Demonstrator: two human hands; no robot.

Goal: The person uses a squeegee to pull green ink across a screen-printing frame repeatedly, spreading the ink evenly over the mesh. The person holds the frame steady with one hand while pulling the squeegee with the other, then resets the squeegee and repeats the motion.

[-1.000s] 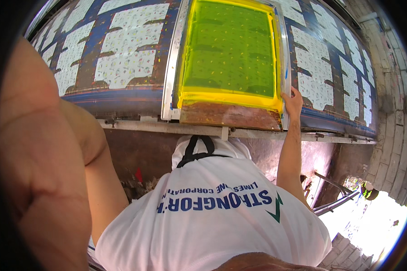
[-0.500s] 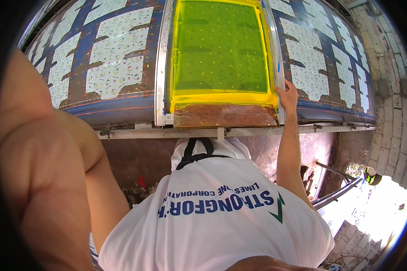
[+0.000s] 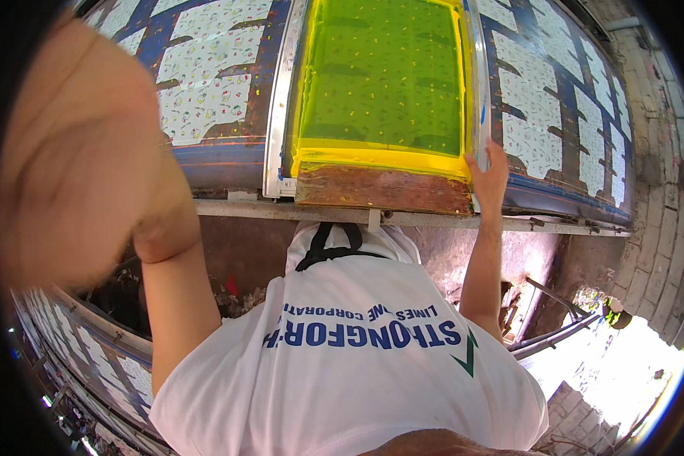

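Note:
A screen-printing frame (image 3: pixel 280 114) with silver metal rails lies across the long table ahead of me. Its green mesh (image 3: pixel 387 83) is bordered in bright yellow, and a brown wooden strip (image 3: pixel 384 188) runs along its near end. At the near right corner, my right hand (image 3: pixel 489 176) straddles the right rail, thumb toward the yellow border and fingers spread apart on the outer side. My left hand (image 3: pixel 76 159) is raised close to the camera at the left, large and smeared by motion. Its fingers cannot be made out, nor whether anything is in them.
White printed sheets with cut-out shapes (image 3: pixel 209 83) cover the blue table left of the frame, and similar sheets (image 3: pixel 528 106) lie on its right. A metal rail (image 3: pixel 433 222) edges the table in front of me. Another sheet-covered table (image 3: pixel 91 342) stands behind at lower left; a block wall (image 3: pixel 657 152) is at right.
My left arm has swung, uncovering the table behind at lower left. The fingers of my right hand have spread wider at the rail. The view has shifted slightly; the frame appears otherwise unchanged.

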